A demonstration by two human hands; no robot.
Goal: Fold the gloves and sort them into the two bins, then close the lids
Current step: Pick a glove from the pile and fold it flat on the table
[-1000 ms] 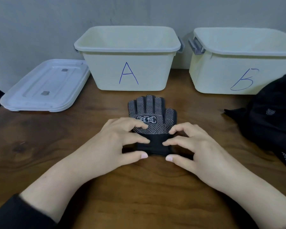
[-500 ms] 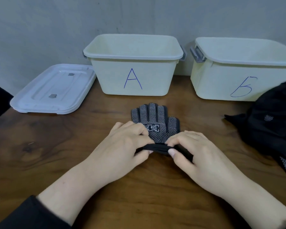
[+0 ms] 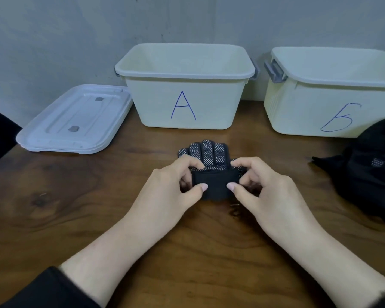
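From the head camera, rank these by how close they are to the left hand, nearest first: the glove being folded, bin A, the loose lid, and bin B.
From the left hand:
1. Glove, pinched by both hands at the table's middle.
2. Bin A, straight behind the glove.
3. Loose lid, back left, flat on the table.
4. Bin B, back right, beyond the right hand.

Two cream plastic bins stand at the top of the frame, one marked A (image 3: pixel 185 85) and one marked Б (image 3: pixel 333 94). One white plastic lid (image 3: pixel 76 120) lies upper left. One black dotted glove (image 3: pixel 211 156) sits centre, with one dark heap of cloth (image 3: pixel 369 172) at the right edge.
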